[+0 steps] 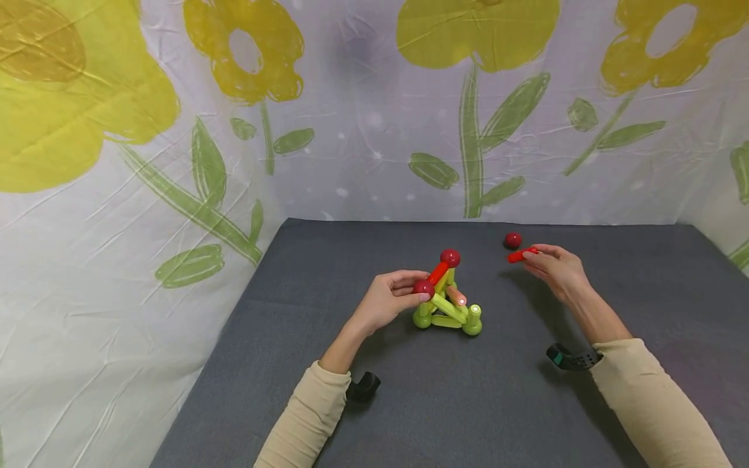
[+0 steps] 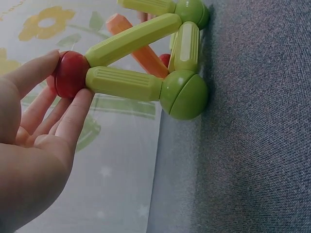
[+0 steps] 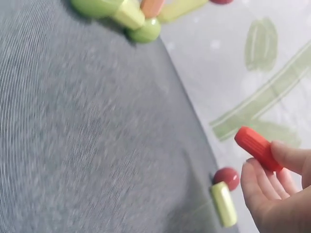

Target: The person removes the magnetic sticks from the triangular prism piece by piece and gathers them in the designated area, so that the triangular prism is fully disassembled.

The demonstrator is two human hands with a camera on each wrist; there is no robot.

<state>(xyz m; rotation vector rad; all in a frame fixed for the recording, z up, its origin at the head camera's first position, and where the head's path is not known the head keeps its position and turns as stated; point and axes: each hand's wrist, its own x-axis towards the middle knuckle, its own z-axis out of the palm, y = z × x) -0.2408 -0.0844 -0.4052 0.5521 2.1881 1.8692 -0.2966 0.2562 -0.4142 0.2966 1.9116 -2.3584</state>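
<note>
My left hand [image 1: 390, 300] grips a dark red ball [image 2: 70, 75] between thumb and fingers. This ball is a raised corner of a structure of magnetic-style rods and balls. Yellow-green rods [image 2: 124, 83] run from it down to green balls [image 2: 184, 94] on the table. A red rod [image 1: 437, 273] joins it to a second red ball [image 1: 450, 258]. An orange rod [image 2: 146, 56] slants inside the frame. Off to the right, my right hand [image 1: 558, 271] pinches a loose red rod [image 3: 257, 148] by one end, in the air and apart from the structure.
Near the table's far edge lies a loose red ball [image 1: 512, 240]. Beside it, in the right wrist view, is a yellow-green rod [image 3: 224, 205]. A dark grey cloth covers the table [image 1: 281, 364]. A flowered curtain [image 1: 363, 130] hangs behind. Black bands [image 1: 570, 357] are by both wrists.
</note>
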